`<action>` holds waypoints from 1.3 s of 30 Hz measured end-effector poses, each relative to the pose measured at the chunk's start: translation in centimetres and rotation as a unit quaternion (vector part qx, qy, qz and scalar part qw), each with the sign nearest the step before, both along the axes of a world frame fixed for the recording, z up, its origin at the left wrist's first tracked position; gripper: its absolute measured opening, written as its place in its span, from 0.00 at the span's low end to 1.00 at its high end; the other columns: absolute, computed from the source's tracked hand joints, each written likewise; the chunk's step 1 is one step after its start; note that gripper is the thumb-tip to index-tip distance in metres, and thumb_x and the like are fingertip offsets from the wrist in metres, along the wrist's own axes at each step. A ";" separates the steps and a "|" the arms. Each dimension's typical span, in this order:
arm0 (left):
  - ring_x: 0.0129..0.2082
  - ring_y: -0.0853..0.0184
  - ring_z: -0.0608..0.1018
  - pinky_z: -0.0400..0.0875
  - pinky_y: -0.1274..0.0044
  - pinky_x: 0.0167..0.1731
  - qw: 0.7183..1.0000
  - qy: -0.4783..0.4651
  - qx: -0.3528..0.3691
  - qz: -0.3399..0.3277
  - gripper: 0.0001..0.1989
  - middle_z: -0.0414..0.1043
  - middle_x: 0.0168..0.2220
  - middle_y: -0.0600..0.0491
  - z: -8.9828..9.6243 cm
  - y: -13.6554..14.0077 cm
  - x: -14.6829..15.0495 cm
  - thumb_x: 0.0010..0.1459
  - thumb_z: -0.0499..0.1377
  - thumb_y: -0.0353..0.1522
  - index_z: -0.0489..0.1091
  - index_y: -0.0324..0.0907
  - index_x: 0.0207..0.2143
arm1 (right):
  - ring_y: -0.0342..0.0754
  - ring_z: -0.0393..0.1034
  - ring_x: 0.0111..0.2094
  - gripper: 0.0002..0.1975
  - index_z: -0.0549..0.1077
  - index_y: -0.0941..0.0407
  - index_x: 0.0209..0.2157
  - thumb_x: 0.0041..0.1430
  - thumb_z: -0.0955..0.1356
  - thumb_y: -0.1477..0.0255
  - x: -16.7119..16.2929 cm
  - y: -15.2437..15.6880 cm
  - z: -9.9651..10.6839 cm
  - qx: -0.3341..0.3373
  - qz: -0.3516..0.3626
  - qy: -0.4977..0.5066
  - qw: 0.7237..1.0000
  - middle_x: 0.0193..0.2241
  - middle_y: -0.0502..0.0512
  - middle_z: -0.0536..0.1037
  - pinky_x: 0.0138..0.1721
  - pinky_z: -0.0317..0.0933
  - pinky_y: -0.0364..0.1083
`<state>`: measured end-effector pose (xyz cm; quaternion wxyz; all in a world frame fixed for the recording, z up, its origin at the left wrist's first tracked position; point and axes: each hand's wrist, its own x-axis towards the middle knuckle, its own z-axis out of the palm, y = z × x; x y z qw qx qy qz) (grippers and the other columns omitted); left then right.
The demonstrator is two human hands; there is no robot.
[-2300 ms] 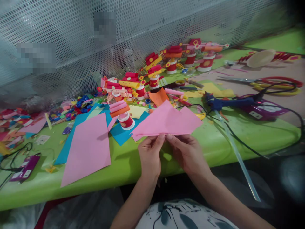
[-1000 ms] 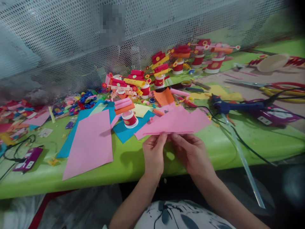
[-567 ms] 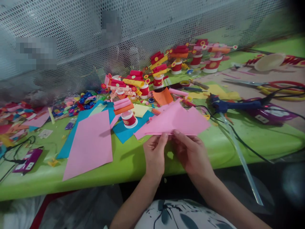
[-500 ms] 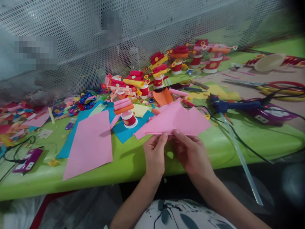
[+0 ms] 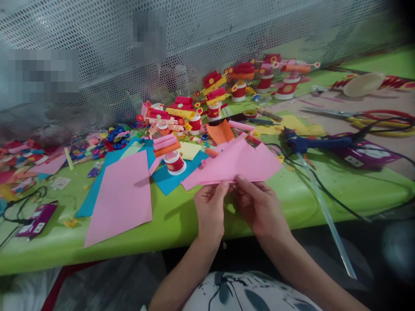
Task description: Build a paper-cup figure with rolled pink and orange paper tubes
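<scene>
Between my two hands is a sheet of pink paper (image 5: pixel 235 162), its near edge rolled or folded into a narrow strip. My left hand (image 5: pixel 209 207) pinches that edge with the thumb on top. Close beside it, my right hand (image 5: pixel 259 205) pinches the same edge; the fingertips beneath are partly hidden. The sheet is held above the front of the green table. Just left of it, a red and white paper cup (image 5: pixel 175 163) carries pink and orange paper rolls (image 5: pixel 166 144). A larger pink sheet (image 5: pixel 123 194) lies flat at the left.
A blue glue gun (image 5: pixel 317 142) with a long clear glue stick (image 5: pixel 327 216) lies at the right, its cord on the green table (image 5: pixel 181 233). Scissors (image 5: pixel 356 115) rest behind it. Several decorated cups (image 5: pixel 239 91) line the mesh panel (image 5: pixel 207 34). A purple box (image 5: pixel 37 221) sits far left.
The pink paper's near edge looks slightly more turned over, and its right corner has drawn a little inward. Both hands keep their pinch in nearly the same place.
</scene>
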<state>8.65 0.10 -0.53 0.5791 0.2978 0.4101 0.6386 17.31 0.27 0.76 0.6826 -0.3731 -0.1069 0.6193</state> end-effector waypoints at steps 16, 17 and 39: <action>0.33 0.67 0.82 0.75 0.73 0.43 1.000 -0.015 0.020 0.003 0.08 0.83 0.31 0.52 0.0 0.0 -0.2 0.51 0.72 0.35 0.82 0.41 0.32 | 0.39 0.70 0.22 0.12 0.79 0.54 0.23 0.41 0.83 0.71 0.2 0.0 -0.1 0.000 0.012 -0.022 1.000 0.21 0.47 0.77 0.28 0.71 0.39; 0.32 0.67 0.82 0.75 0.73 0.42 1.000 -0.018 0.016 0.001 0.08 0.83 0.31 0.52 0.1 0.0 -0.3 0.51 0.72 0.35 0.82 0.41 0.32 | 0.40 0.71 0.23 0.12 0.79 0.54 0.23 0.41 0.82 0.71 0.2 0.0 -0.1 0.003 0.011 -0.024 1.000 0.21 0.47 0.77 0.28 0.71 0.40; 0.48 0.59 0.82 0.75 0.65 0.54 0.998 -0.043 0.031 -0.020 0.17 0.83 0.44 0.48 0.7 0.1 -0.7 0.50 0.73 0.33 0.81 0.42 0.44 | 0.40 0.74 0.30 0.12 0.80 0.54 0.25 0.39 0.83 0.71 0.2 -0.1 -0.5 0.040 0.032 -0.053 0.997 0.26 0.49 0.81 0.38 0.71 0.40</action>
